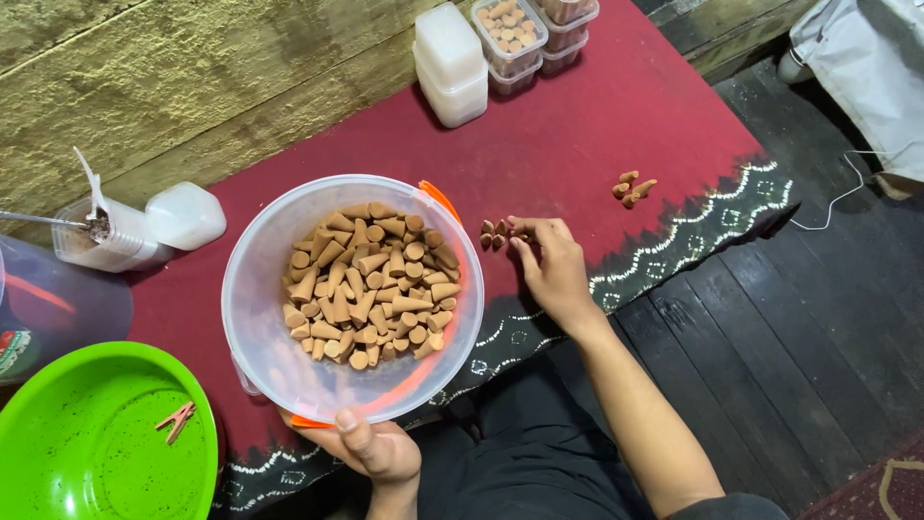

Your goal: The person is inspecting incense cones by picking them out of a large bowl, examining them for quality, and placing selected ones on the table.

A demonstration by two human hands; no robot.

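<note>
Right hand [551,265] is down on the red cloth [577,135], palm down, fingers curled loosely and stretched toward a small cluster of cones [493,233] lying just right of the bucket; the fingertips [520,231] are touching or just beside the nearest of them, and whether any cone is actually pinched I cannot tell. Left hand [371,448] is at the near edge, thumb hooked over the rim of the clear plastic bucket [255,289], fingers wrapped under it, gripping it firmly. The bucket sits in the middle of the cloth, about a third full of tan cones [371,284] heaped in a loose pile, with an orange handle showing at its far right and near rim. Further right on the cloth, well apart from the hand, lies another little group of cones [631,188]. At the far edge stand stacked plastic boxes: white-lidded ones [449,63] and, just to their right, clear ones [510,34] with cones visible inside. To the left of the bucket, a small clear container [101,241] holds dark powder and a spoon, with a white lid or tub [185,217] beside it. Near left, a bright green bowl [87,453] holds two wooden clothespins [176,421]. Dark floorboards [799,327] run along the right.
</note>
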